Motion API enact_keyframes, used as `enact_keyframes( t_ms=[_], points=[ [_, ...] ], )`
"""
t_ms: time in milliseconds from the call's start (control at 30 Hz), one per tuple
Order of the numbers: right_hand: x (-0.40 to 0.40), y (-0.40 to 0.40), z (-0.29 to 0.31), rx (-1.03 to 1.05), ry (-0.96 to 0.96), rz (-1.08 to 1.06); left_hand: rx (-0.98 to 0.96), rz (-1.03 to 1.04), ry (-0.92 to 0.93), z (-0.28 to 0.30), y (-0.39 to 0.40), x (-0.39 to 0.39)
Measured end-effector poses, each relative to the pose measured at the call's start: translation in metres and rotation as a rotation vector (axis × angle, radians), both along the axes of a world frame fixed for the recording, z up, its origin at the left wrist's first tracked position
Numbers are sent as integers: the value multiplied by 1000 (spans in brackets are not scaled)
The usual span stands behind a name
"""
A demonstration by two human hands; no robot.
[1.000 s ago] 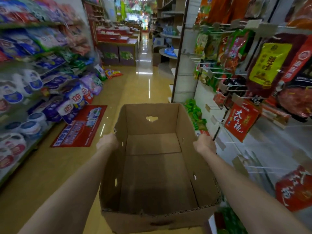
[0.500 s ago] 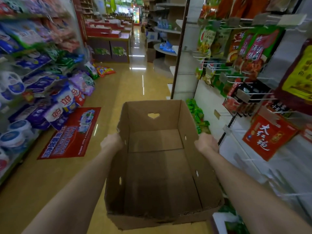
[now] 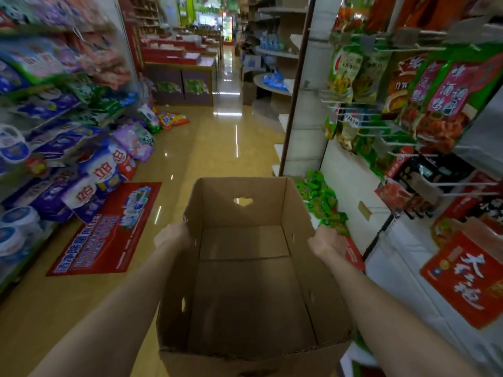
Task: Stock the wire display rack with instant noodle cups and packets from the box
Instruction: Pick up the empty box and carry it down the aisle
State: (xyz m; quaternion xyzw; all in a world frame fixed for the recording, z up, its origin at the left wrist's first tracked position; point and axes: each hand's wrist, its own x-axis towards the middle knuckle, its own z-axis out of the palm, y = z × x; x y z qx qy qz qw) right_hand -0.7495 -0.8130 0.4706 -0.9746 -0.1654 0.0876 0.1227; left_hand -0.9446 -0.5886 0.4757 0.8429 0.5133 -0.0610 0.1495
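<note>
The cardboard box [image 3: 245, 281] was carried in front of the person, above the yellow floor [image 3: 212, 148] of a shop aisle, and nothing lay inside it. The left hand [image 3: 171, 238] gripped the left wall near the top edge, and the right hand [image 3: 325, 240] gripped the right wall — the fingers of both were curled around the cardboard. On the right stood a rack with wire hooks [image 3: 362, 126] and hanging snack packets [image 3: 435, 104]; on the left, shelves with bags [image 3: 89, 170]. A red floor sticker [image 3: 106, 232] lay near them.
</note>
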Motion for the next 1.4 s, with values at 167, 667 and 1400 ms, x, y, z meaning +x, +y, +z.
enact_keyframes(
  t_ms=[167,667,1400],
  points=[
    [73,40,28,73,-12,-2,36,57,-61,30,29,63],
    [194,130,14,40,24,24,11,33,-8,17,116,180],
    [310,299,9,53,-31,-196,-47,-168,-12,-1,324,348]
  ],
)
